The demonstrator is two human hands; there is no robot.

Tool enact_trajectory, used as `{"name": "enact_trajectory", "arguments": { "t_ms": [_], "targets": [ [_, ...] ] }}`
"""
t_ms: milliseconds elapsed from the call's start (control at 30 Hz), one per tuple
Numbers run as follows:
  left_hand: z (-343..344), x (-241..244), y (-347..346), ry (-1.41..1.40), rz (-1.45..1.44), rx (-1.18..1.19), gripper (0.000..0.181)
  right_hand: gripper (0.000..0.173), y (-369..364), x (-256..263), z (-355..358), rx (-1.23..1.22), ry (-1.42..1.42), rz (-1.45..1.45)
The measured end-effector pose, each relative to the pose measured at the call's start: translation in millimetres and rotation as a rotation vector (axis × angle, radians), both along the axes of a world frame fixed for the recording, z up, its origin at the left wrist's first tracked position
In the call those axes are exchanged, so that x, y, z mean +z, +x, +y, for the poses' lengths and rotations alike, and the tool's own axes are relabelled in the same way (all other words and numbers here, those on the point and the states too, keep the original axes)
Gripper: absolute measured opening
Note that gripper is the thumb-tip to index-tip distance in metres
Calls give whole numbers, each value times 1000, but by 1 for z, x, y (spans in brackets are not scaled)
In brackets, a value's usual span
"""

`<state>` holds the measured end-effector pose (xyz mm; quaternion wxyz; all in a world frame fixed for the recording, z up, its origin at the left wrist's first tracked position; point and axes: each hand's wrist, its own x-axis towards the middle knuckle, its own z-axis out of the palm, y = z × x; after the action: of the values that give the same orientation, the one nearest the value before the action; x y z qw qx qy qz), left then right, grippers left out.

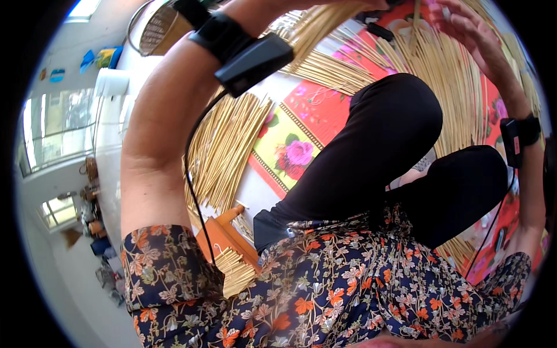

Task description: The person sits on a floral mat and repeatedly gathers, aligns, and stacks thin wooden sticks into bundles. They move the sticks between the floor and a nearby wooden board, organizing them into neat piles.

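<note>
At the top edge, my left hand (372,3) is partly cut off by the frame; a thick bundle of dry, straw-coloured stalks (322,28) hangs from it, slightly blurred. My right hand (468,28) is raised at the upper right with its fingers apart, over a broad spread of long stalks (444,82); no object shows in it. Between the hands, thinner rows of stalks (330,69) fan out on a red floral cloth (324,102). A separate pile of stalks (230,148) lies left of my knees.
An orange-brown wooden seat (226,235) and a short stalk bundle (235,269) are by my left side. A woven basket (163,28) stands at the upper left, near a white bucket (112,81). Black wrist devices trail cables along both arms. A small black object (380,31) lies among the stalks.
</note>
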<state>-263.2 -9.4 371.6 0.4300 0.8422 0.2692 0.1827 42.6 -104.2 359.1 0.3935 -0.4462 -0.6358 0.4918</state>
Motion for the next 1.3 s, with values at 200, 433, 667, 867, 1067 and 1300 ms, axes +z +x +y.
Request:
{"name": "enact_trajectory", "arguments": {
  "t_ms": [200,433,667,867,1067,1300],
  "targets": [
    [-37,-55,-200,83,538,422,26,45,56,-30,-23,-5,-586,-431],
    [-146,-230,-347,-109,739,955,26,43,89,-22,-73,7,-825,-336],
    [-233,-330,-395,-185,923,1217,33,41,77,-21,-101,2,-890,-135],
    [-265,-381,-407,-224,991,1217,24,38,95,-28,-107,-73,-909,-57],
    [-284,-409,-416,-249,925,1160,36,37,117,-32,-108,-71,-924,-66],
    [-288,-405,-400,-170,876,1167,86,44,116,-26,-108,-21,-920,-145]
  ]
}}
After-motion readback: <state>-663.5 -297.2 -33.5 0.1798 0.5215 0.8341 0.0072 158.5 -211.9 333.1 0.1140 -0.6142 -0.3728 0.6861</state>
